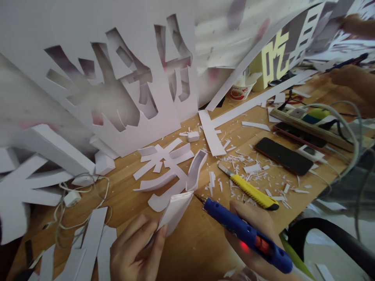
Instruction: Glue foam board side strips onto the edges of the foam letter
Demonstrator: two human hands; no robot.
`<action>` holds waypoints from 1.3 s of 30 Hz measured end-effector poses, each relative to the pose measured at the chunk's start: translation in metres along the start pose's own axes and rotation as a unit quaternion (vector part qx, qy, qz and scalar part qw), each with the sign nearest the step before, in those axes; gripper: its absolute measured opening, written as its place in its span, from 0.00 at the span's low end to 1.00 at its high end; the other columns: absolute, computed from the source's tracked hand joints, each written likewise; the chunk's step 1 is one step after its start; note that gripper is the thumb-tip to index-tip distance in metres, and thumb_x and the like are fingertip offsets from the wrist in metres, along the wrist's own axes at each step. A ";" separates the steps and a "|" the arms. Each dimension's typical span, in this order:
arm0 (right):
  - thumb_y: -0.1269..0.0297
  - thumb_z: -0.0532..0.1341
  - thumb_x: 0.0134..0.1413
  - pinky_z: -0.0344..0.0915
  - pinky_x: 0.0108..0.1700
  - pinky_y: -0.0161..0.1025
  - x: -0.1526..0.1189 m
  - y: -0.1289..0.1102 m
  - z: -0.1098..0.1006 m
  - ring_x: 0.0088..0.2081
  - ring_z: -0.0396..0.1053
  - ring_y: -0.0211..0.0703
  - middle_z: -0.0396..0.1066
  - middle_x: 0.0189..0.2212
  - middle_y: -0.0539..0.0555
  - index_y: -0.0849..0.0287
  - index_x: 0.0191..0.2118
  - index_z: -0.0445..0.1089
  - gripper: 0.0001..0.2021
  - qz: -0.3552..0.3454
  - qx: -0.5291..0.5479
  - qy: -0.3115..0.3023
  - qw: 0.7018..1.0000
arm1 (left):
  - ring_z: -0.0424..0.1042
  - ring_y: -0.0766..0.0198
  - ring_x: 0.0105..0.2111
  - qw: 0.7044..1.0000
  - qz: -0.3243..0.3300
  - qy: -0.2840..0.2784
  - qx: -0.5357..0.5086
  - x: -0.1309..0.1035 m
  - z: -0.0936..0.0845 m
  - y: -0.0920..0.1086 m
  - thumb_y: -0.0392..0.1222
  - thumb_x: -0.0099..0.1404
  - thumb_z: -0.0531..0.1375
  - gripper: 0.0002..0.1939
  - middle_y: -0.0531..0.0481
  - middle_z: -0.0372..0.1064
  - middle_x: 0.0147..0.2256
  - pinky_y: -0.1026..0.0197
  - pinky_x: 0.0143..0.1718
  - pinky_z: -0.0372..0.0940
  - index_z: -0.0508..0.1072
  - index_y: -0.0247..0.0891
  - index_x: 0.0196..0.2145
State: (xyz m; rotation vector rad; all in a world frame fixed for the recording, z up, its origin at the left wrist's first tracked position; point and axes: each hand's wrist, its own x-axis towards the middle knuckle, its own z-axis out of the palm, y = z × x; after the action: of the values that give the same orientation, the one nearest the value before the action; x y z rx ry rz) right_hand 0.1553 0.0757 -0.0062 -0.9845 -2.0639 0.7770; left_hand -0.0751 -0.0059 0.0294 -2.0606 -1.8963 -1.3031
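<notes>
My left hand [136, 246] pinches a folded white strip [175, 212] between thumb and fingers, its far end tilted up. My right hand [254, 222] is wrapped round a blue hot glue pen [234, 224] with a red light glowing on its side. The pen's metal tip points left, at or very close to the strip's upper corner; whether they touch I cannot tell. Just beyond lies a white cut-out character [164, 171], with upright side walls along some strokes. A yellow utility knife [254, 191] rests on the table beyond my right hand, blade out.
A large white board [164, 105] with cut-out openings stands behind. White scraps [237, 164] litter the wooden table. Phones [284, 156], a power strip [310, 121] and cables are at right. White pieces [90, 242] and a charger cable [102, 195] lie left. Another person's hand [353, 84] shows far right.
</notes>
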 end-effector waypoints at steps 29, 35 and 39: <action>0.71 0.58 0.49 0.53 0.23 0.33 0.001 -0.004 -0.005 0.21 0.61 0.35 0.62 0.20 0.45 0.55 0.26 0.60 0.06 0.060 0.115 -0.022 0.991 | 0.78 0.61 0.33 0.989 -0.145 -0.001 -0.028 -0.013 -0.002 -0.007 0.45 0.57 0.67 0.05 0.51 0.79 0.35 0.66 0.32 0.73 0.80 0.44 0.31; 0.65 0.59 0.54 0.55 0.23 0.35 0.005 -0.007 -0.005 0.21 0.62 0.36 0.62 0.19 0.45 0.55 0.25 0.61 0.08 0.092 0.113 -0.049 0.988 | 0.77 0.59 0.37 0.952 -0.290 0.052 -0.083 -0.028 0.000 -0.008 0.53 0.56 0.68 0.12 0.49 0.78 0.40 0.66 0.33 0.73 0.81 0.43 0.32; 0.57 0.64 0.54 0.64 0.26 0.38 -0.005 -0.001 0.005 0.25 0.67 0.41 0.68 0.24 0.48 0.53 0.29 0.66 0.09 0.144 0.124 0.005 0.982 | 0.76 0.62 0.32 0.965 -0.209 -0.021 -0.156 -0.013 -0.004 -0.020 0.45 0.61 0.66 0.05 0.51 0.77 0.33 0.65 0.29 0.72 0.80 0.43 0.34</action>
State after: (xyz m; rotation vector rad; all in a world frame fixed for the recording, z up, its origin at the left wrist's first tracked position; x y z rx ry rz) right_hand 0.1534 0.0705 -0.0101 -1.1529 -1.7820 1.1459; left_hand -0.0930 -0.0138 0.0144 -1.8820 -2.3723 -1.7609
